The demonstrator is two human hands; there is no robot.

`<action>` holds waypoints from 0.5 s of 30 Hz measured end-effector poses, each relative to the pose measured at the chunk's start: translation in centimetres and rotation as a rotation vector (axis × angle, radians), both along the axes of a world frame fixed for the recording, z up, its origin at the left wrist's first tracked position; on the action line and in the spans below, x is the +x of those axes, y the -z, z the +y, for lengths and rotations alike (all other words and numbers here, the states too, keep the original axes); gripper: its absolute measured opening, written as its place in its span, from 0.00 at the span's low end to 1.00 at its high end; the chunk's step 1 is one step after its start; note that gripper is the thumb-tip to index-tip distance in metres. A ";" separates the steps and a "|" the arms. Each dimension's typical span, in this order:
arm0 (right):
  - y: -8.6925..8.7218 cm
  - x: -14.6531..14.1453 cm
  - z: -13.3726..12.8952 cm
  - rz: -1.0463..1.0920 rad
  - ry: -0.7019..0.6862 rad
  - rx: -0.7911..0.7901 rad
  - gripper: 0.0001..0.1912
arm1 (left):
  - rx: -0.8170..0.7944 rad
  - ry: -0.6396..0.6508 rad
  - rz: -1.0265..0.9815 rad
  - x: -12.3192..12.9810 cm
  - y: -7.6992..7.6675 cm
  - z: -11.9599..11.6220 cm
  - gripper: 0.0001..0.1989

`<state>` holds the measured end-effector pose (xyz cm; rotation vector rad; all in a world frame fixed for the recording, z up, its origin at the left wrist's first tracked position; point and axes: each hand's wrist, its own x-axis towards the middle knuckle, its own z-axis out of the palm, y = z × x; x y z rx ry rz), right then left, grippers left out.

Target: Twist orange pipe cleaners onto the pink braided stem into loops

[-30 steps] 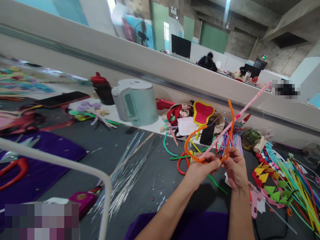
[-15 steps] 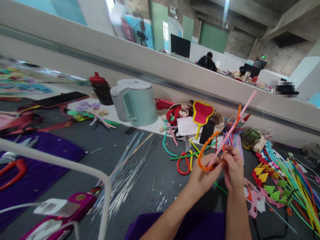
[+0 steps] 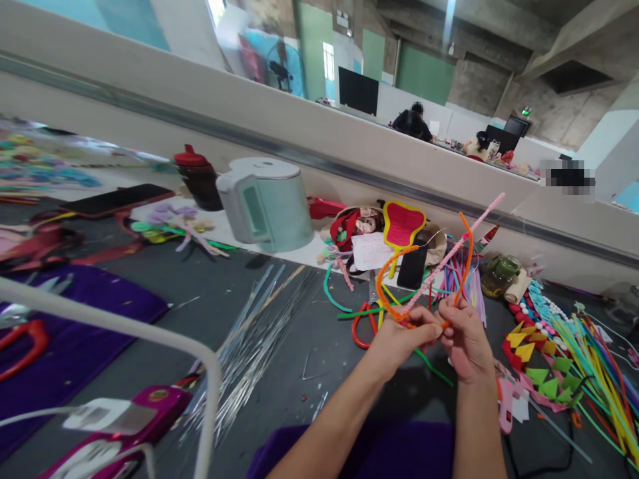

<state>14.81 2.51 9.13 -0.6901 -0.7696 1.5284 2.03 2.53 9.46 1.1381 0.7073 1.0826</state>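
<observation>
Pinched together, the fingers of my left hand (image 3: 407, 339) grip an orange pipe cleaner (image 3: 382, 283) and the lower end of a pink pipe cleaner (image 3: 452, 254). The orange one curls up on the left, passes between my hands and rises again on the right. The pink one slants up to the right, nearly straight. Close beside, my right hand (image 3: 466, 336) is closed on the orange pipe cleaner's right part. My fingers hide where the two stems meet. Just behind my left hand lie red-handled scissors (image 3: 363, 327) and a green pipe cleaner (image 3: 362, 311).
A pale green kettle (image 3: 282, 206) and a red-lidded bottle (image 3: 200, 179) stand along the partition. Thin wires (image 3: 259, 346) lie left of my hands. On the right are colourful pipe cleaners (image 3: 604, 379) and a pink glue gun (image 3: 506, 399). A white bar (image 3: 212, 399) rises at front left.
My hands have moved slightly apart and the orange stem is spread wider, its right end bending away from the pink one. The pink stem has tilted lower to the right.
</observation>
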 end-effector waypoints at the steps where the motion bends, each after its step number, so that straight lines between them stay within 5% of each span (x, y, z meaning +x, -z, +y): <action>1: 0.0 0.0 0.0 0.034 -0.038 0.015 0.11 | -0.047 0.031 -0.042 -0.1 0.2 0.1 0.06; 8: 0.2 0.1 -0.2 0.175 -0.180 0.099 0.12 | -0.146 0.148 -0.132 -0.7 1.2 0.8 0.07; 15: 0.6 -0.3 0.0 0.248 -0.161 0.079 0.13 | -0.223 0.166 -0.188 -0.8 1.2 0.9 0.07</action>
